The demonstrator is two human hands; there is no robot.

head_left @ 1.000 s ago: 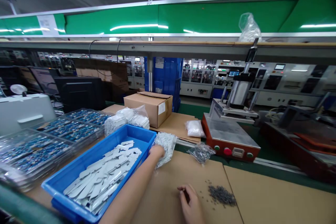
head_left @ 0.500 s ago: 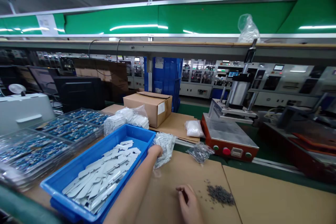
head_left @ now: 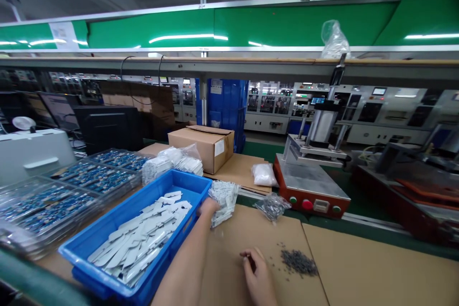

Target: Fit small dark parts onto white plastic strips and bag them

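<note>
My left hand (head_left: 208, 206) reaches past the right side of a blue bin (head_left: 204, 182) to a clear bag of small white plastic parts (head_left: 225, 196). It touches the bag's near left side; its fingers are mostly hidden, so their grip cannot be told. Low over the cardboard, my right hand (head_left: 258, 275) is closed, thumb and forefinger curled together; anything between them is too small or hidden to name. Right of it lies a loose heap of tiny dark grey pieces (head_left: 299, 263). Long flat white plastic parts (head_left: 143, 239) lie piled inside the bin.
A press with a red base (head_left: 311, 193) stands at the back right. Before it lie a small bag of dark pieces (head_left: 272, 206) and a white bag (head_left: 264, 175). A cardboard box (head_left: 201, 147) stands behind the bin; trays of blue circuit boards (head_left: 82, 177) are left.
My left hand has shifted slightly left and down at the bag of white parts. My right hand keeps nearly the same place and closed shape. The whole view has shifted slightly.
</note>
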